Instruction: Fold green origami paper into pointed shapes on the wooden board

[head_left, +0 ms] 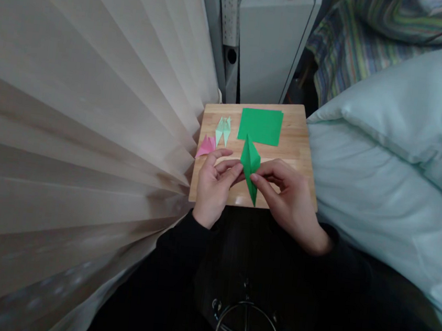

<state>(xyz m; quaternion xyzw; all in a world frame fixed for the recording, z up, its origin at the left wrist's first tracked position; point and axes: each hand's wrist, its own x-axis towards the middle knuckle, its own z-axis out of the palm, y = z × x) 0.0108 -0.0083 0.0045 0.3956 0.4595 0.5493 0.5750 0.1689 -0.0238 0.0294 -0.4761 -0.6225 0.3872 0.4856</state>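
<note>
A piece of green origami paper (249,158), folded into a long diamond, is held up above the near part of a small wooden table. My left hand (218,182) pinches its left edge between thumb and fingers. At its lower right side, my right hand (287,192) grips it with thumb and forefinger. Flat on the table behind it lies a stack of green paper sheets (262,125). Left of the stack rest pale green folded paper pieces (223,130). A pink folded paper piece (206,146) sits at the table's left edge, close to my left fingers.
The wooden table (304,142) stands between a pleated cream curtain (133,98) on the left and a pale blue quilt (384,146) on the right. Behind it is a white cabinet (270,49). A wheeled metal stool base (249,329) shows below.
</note>
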